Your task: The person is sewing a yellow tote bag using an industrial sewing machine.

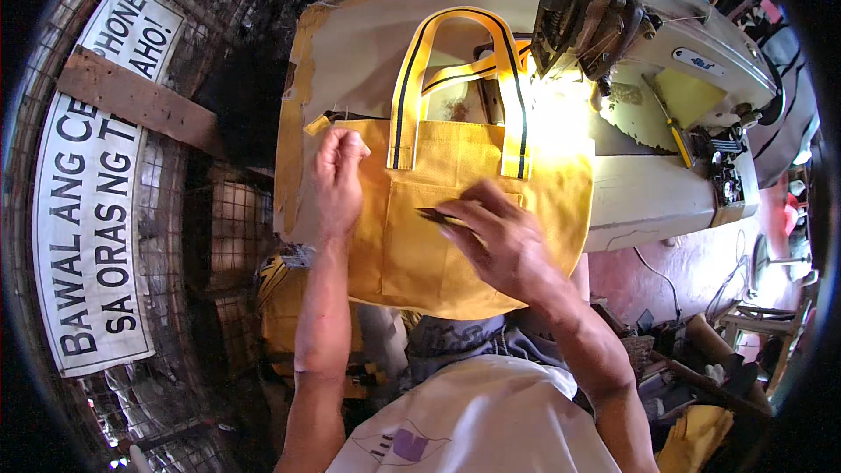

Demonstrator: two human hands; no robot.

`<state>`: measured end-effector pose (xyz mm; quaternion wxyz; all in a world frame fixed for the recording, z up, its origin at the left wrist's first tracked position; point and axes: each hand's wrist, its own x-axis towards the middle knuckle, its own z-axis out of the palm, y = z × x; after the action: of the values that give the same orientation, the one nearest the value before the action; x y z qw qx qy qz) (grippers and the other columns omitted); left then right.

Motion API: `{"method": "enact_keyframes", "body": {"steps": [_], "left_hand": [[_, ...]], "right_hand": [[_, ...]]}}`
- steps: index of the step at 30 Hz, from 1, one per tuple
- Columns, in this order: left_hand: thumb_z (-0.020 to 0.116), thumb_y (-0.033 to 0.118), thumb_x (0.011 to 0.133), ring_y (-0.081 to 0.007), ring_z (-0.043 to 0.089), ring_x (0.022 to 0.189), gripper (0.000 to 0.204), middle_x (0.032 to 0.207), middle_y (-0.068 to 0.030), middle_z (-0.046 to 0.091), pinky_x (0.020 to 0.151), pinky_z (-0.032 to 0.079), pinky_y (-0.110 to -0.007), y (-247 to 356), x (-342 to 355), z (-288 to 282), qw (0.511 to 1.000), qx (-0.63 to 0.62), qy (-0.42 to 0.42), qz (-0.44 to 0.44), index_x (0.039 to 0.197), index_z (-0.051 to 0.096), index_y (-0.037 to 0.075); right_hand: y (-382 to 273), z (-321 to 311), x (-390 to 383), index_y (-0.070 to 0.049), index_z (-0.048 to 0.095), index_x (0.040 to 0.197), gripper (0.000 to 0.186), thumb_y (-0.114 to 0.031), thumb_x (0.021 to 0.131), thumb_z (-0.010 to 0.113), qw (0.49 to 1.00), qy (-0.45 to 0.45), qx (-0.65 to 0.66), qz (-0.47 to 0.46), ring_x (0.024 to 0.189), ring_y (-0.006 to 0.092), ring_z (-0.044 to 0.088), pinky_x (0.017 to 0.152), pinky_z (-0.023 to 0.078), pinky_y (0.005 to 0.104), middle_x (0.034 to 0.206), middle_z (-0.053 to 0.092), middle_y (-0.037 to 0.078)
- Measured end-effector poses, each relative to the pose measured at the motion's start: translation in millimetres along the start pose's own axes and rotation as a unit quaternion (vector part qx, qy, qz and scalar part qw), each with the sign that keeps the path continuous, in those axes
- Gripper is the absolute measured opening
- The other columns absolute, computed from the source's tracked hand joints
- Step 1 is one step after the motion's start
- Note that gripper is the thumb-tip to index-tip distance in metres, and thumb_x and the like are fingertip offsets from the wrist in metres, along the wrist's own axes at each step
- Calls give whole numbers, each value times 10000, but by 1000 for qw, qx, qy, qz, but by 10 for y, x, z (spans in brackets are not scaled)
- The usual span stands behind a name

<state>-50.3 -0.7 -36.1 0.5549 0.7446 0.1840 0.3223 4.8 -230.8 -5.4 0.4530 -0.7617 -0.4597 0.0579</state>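
Note:
A yellow canvas bag point(412, 254) lies on the sewing table, its two striped strap handles point(405, 96) standing up at the top and a pocket on its front. My left hand point(340, 175) grips the bag's upper left edge, beside a small yellow tab point(315, 125) at the end of a dark strip. My right hand point(504, 245) is over the pocket, fingers closed on a small dark pointed tool point(432, 215), probably metal, partly hidden by the fingers.
A sewing machine point(631, 17) with a bright lamp stands at upper right, a yellow-handled tool point(679, 144) on its bed. The pale tabletop point(337, 52) extends behind the bag. A wire-mesh partition with signs and a wooden board point(131, 92) is left. Cables and clutter lie at lower right.

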Motion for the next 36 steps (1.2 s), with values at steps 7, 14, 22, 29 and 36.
{"method": "enact_keyframes", "body": {"steps": [7, 14, 22, 29, 36], "left_hand": [[559, 294, 992, -185, 590, 820, 343, 865, -107, 604, 703, 467, -327, 266, -213, -258, 800, -425, -423, 29, 818, 595, 0], [672, 274, 895, -322, 529, 1118, 436, 1199, -131, 544, 952, 427, -440, 360, -292, 212, 891, 356, -181, 217, 1217, 587, -8], [677, 252, 886, -321, 484, 1196, 488, 1308, -137, 490, 1021, 380, -454, 259, -328, 234, 843, 445, -165, 254, 1314, 559, 51], [663, 56, 868, -309, 568, 1077, 270, 1051, -134, 594, 934, 463, -403, 102, -283, 100, 953, 251, -80, 148, 1131, 598, 44], [652, 27, 849, -306, 598, 950, 219, 973, -99, 610, 847, 488, -404, 304, -58, 247, 879, 396, -119, 237, 1067, 630, 27]], "right_hand": [[939, -1211, -800, -31, 670, 1123, 261, -42, 863, 684, 911, 267, -274, 152, 958, 287, 616, 838, 514, 346, 1037, 610, 142], [1510, -1359, -940, -37, 638, 1186, 302, -64, 887, 667, 856, 333, -353, 174, 1015, 297, 588, 875, 489, 386, 1092, 589, 147], [1566, -1359, -982, -90, 681, 1130, 277, -162, 863, 697, 840, 342, -384, 174, 992, 314, 561, 913, 432, 435, 1065, 634, 114], [1522, -1364, -984, -91, 682, 1127, 275, -192, 871, 690, 835, 341, -392, 181, 1000, 323, 561, 917, 431, 436, 1062, 636, 115], [1514, -1362, -982, -85, 687, 1125, 262, -164, 876, 688, 838, 342, -381, 190, 1007, 319, 571, 913, 437, 424, 1073, 651, 120]]}}
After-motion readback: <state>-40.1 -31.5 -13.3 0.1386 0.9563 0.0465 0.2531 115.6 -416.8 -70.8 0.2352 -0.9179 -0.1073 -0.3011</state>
